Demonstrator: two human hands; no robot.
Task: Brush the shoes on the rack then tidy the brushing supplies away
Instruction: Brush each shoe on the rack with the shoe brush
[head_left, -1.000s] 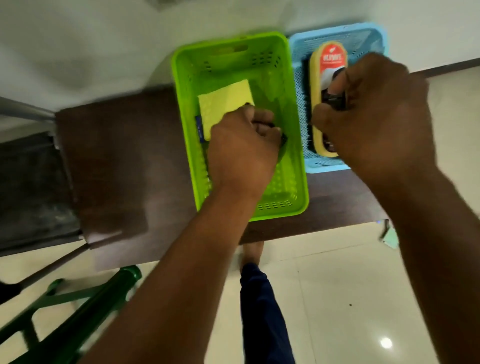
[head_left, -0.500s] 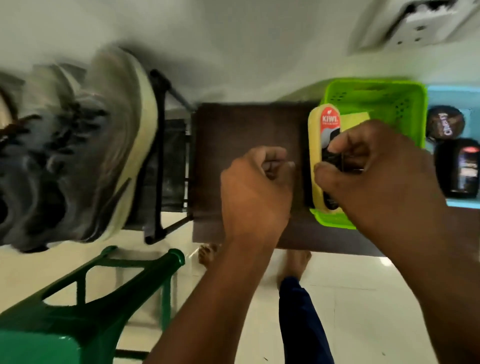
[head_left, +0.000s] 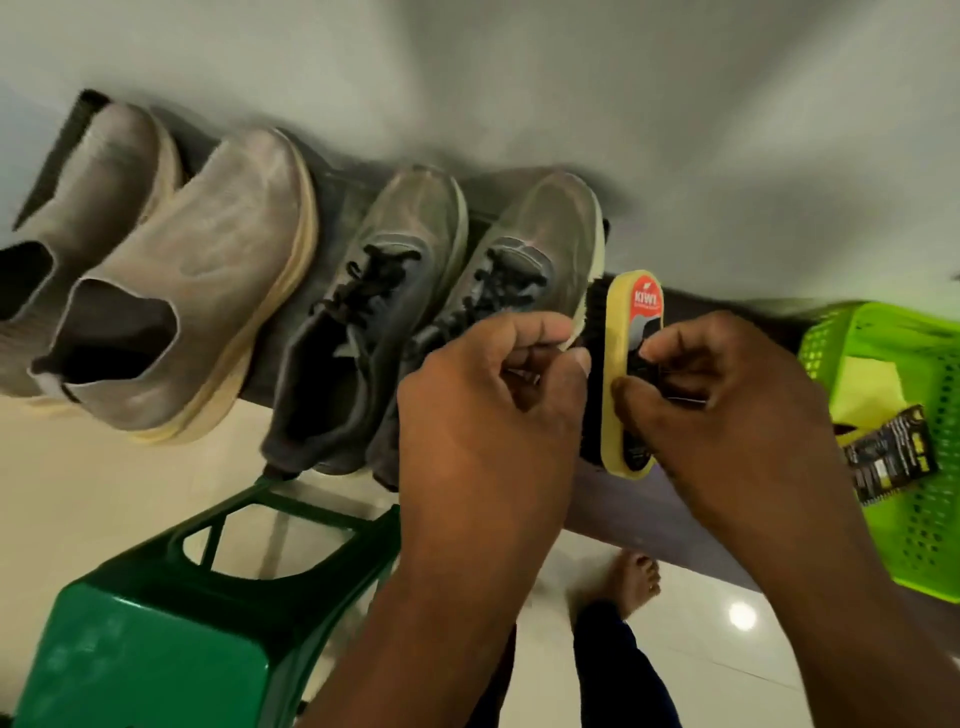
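Yellow-backed brush (head_left: 626, 374) sits pinched in the right hand (head_left: 727, 410), thumb and fingers curled on its labelled top, bristles facing the nearest grey sneaker (head_left: 498, 306). The left hand (head_left: 488, 415) is curled beside it, touching that shoe's sole edge; what it holds, I can't tell. Four shoes line the rack (head_left: 332, 202); a green basket (head_left: 893, 441) sits right.
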